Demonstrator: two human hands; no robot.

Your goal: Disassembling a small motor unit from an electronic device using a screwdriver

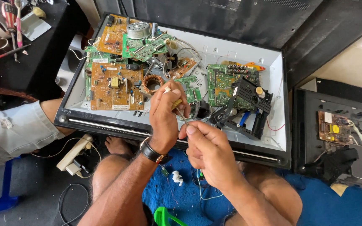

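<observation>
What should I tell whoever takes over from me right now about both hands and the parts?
Left hand: closed around a small yellowish part, held over the front edge of the shallow tray.
Right hand: pinching a thin metal tool whose tip meets that part.
Tray: brown circuit board at left, green circuit boards and a round motor at the back, copper coil just beyond the left hand, black plastic frame at right.
Done: boards lie loose, out of any casing.
Left: the held part is not yet set down.
</observation>
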